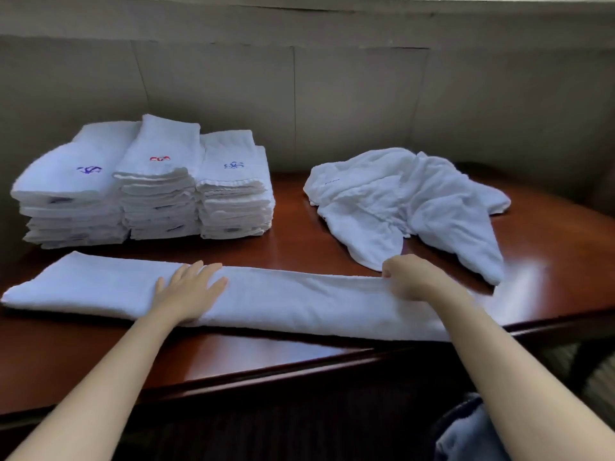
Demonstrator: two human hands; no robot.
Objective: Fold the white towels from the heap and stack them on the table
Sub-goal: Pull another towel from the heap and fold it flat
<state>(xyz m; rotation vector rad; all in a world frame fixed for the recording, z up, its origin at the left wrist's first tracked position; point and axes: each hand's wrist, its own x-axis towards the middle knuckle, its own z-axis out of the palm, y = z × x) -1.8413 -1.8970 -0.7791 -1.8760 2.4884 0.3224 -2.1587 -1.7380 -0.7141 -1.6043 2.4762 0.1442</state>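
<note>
Long towel (283, 301) lies folded lengthwise along the table (299, 361) front edge, w/ the stacks (149, 184) back left and the heap (406, 207) back right. My left hand (189, 291) presses flat on it, fingers straight. My right hand (412, 281) pinches the far edge. Feels soft, light, floppy to judge by the drape, so grab corners, not the middle. Right end is blurred, partly behind my arm. Can't read the stitched marks.

Folded stacks (149, 191) back left, heap (406, 207) back right, long towel (283, 301) in front.
</note>
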